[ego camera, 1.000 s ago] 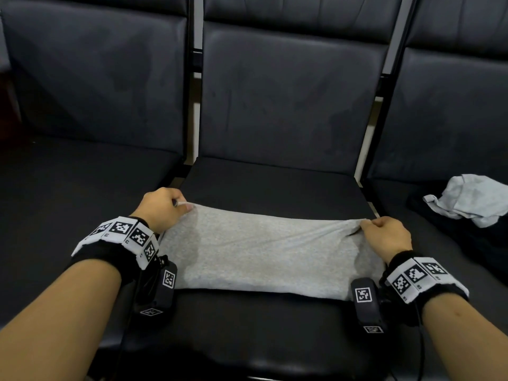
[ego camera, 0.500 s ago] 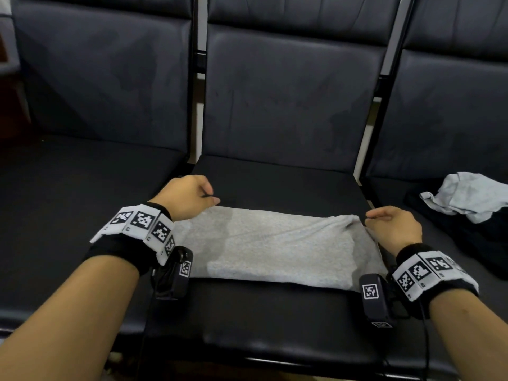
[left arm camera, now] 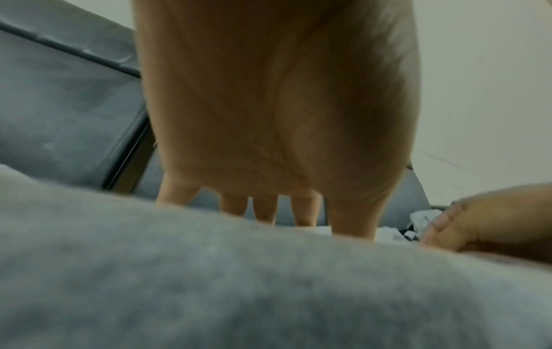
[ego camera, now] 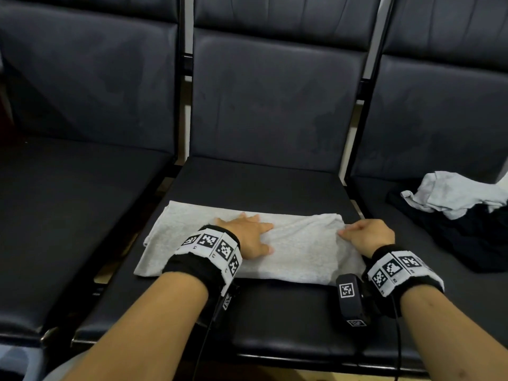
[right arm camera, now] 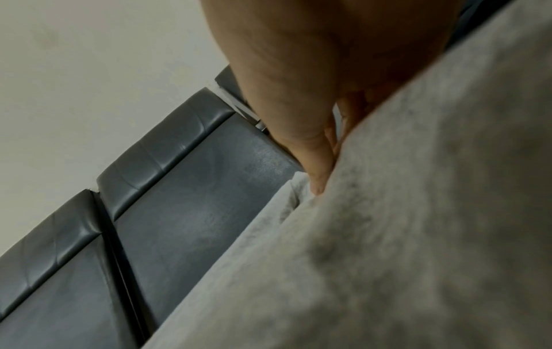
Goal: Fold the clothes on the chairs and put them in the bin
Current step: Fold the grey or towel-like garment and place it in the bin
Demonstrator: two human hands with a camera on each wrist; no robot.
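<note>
Left hand (ego camera: 248,237) flat, fingers straight, pressing the grey garment (ego camera: 297,259) to pin it, likely as an anchor for the next fold. Right hand (ego camera: 368,237) at the right edge, fingertips (right arm camera: 319,181) pinching a bunched fold, probably ready to draw it across. Garment on the middle chair seat (ego camera: 275,320): a long grey band, smooth at left, rumpled at right. More clothes (ego camera: 453,196) heaped on the right chair.

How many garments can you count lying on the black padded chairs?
3: light grey folded garment on middle chair; crumpled pale grey garment on black garment, right chair. More may be hidden.
</note>
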